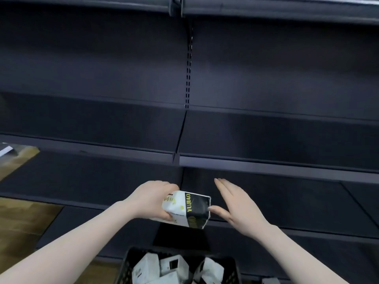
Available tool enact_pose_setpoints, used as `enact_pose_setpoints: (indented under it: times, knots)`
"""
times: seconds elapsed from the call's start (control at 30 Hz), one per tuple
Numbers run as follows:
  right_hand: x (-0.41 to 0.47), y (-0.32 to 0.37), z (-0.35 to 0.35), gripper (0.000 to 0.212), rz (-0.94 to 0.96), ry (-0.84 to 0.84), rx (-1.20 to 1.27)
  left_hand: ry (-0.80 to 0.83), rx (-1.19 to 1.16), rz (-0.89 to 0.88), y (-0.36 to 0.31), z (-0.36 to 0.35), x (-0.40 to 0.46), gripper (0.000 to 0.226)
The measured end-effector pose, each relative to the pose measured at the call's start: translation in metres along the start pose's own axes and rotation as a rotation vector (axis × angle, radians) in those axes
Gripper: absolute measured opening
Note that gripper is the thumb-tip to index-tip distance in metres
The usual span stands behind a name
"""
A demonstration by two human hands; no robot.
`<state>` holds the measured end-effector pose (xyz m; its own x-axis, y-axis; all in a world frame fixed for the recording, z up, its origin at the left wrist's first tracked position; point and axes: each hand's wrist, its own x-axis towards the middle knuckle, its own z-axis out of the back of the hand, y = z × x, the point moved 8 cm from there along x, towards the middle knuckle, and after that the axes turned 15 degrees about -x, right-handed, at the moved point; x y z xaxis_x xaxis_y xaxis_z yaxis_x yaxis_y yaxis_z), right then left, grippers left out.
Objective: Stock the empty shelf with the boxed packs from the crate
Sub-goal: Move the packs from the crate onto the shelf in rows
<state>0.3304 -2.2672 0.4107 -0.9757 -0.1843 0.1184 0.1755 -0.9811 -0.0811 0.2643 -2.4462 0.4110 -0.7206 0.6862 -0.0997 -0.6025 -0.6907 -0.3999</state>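
Observation:
My left hand (151, 196) grips a white and black boxed pack (189, 209) marked YUJIAO, held in the air in front of the dark shelving. Beside the pack's right end, my right hand (233, 203) is held flat with straight fingers, its thumb touching the pack's black end. Below them, the black crate (127, 263) holds several white packs (174, 267). The dark shelf (266, 167) at hand height carries nothing.
Dark metal shelves fill the view, with a slotted upright (188, 78) in the middle and another shelf (266, 9) overhead. Wooden floor (20, 222) shows at the left. A lower shelf edge (287, 228) runs behind my right wrist.

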Motion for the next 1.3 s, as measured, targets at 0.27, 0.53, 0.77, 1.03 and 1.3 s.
enact_pose_setpoints:
  times: [0.27,0.53,0.77,1.03,1.3]
  knots:
    - [0.006,-0.013,0.063,0.106,0.042,-0.103,-0.012,-0.047,-0.037,-0.017,-0.028,0.055,-0.016,0.042]
    - [0.028,-0.026,0.1,0.107,0.082,-0.112,0.11,-0.172,-0.019,-0.053,-0.053,0.11,0.001,0.04]
    - [0.056,-0.029,0.137,0.087,0.103,-0.176,0.13,-0.214,0.007,-0.049,-0.059,0.142,0.03,0.042]
    - [0.091,-0.042,0.137,0.08,0.075,-0.201,0.11,-0.234,0.044,-0.049,-0.059,0.155,0.066,0.051]
    - [0.122,-0.072,0.125,0.069,-0.023,-0.186,0.208,-0.321,-0.017,-0.08,-0.043,0.165,0.093,0.078]
